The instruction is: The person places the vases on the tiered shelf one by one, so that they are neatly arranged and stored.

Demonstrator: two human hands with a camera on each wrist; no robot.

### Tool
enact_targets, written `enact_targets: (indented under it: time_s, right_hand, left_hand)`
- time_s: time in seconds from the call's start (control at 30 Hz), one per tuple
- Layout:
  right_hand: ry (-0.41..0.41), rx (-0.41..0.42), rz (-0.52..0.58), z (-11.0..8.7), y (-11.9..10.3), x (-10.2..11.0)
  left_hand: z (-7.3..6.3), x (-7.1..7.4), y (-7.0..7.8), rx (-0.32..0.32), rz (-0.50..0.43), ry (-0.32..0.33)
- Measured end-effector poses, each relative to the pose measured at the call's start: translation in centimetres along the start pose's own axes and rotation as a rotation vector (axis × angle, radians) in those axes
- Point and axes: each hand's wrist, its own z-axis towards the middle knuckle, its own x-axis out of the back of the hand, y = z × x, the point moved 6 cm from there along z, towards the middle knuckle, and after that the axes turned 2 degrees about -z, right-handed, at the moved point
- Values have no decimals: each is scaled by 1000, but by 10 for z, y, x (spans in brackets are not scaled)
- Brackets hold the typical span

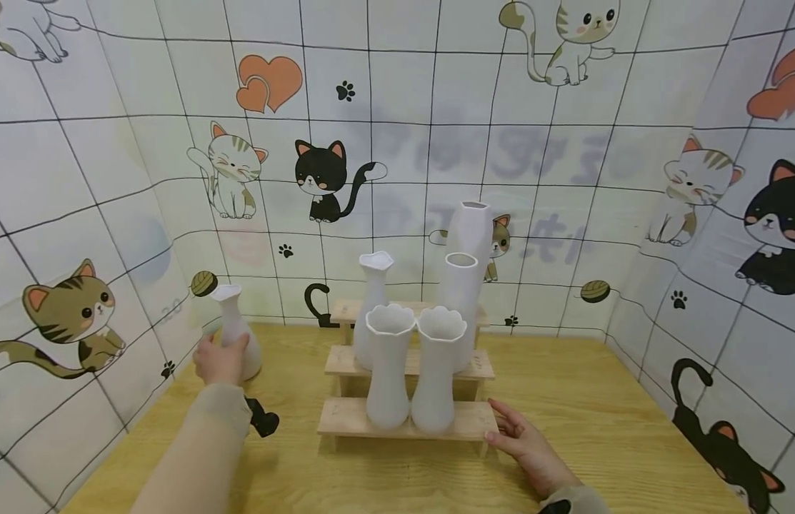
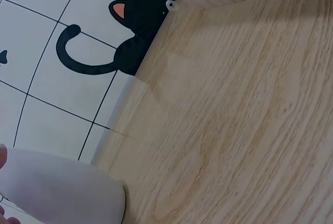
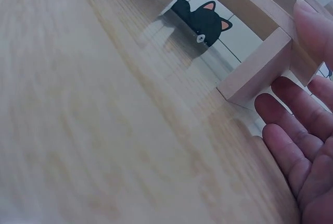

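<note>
At the left of the head view, my left hand point(image 1: 220, 360) grips a white narrow-necked vase point(image 1: 241, 350) with a flared mouth. The vase stands upright at the table's left; its lower body point(image 2: 67, 187) shows in the left wrist view. My right hand point(image 1: 528, 446) holds the right end of a three-step wooden stand point(image 1: 346, 417), with the thumb on the lowest board's edge. Several fingers point(image 3: 286, 146) lie loosely bent beside the stand's leg point(image 3: 255, 70). Two scalloped-rim vases, left point(image 1: 389, 371) and right point(image 1: 438, 371), stand side by side on the lowest step.
Another narrow-necked vase point(image 1: 371, 307) and a straight round-mouthed vase point(image 1: 460, 307) stand on the middle step. A taller vase point(image 1: 472, 221) rises behind at right. Cat-patterned sheeting point(image 1: 397, 143) walls the back and sides of the wooden table point(image 1: 564, 400).
</note>
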Motion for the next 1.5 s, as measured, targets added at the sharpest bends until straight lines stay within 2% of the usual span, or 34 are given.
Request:
enact_targets:
  time_s: [0.33,0.6,0.97,1.03,1.23,1.5]
  right_hand:
    - [-11,-9,4,-1,1,-2]
    - [-3,-15,7,1,1,0]
    - [2,-29,18,0,1,0]
    - [2,-38,22,0,1,0]
    - [-4,-50,23,0,2,0]
    - [-6,-37,24,1,1,0]
  left_hand:
    - [11,-6,-12,-2,50,-88]
    - [20,-10,-14,-36,72,-120]
    - [23,-6,-11,-84,258,-161]
    - [23,-6,-11,-81,247,-159]
    - [23,-8,-12,-74,134,-171]
    - [20,-6,-15,-103,132,-197]
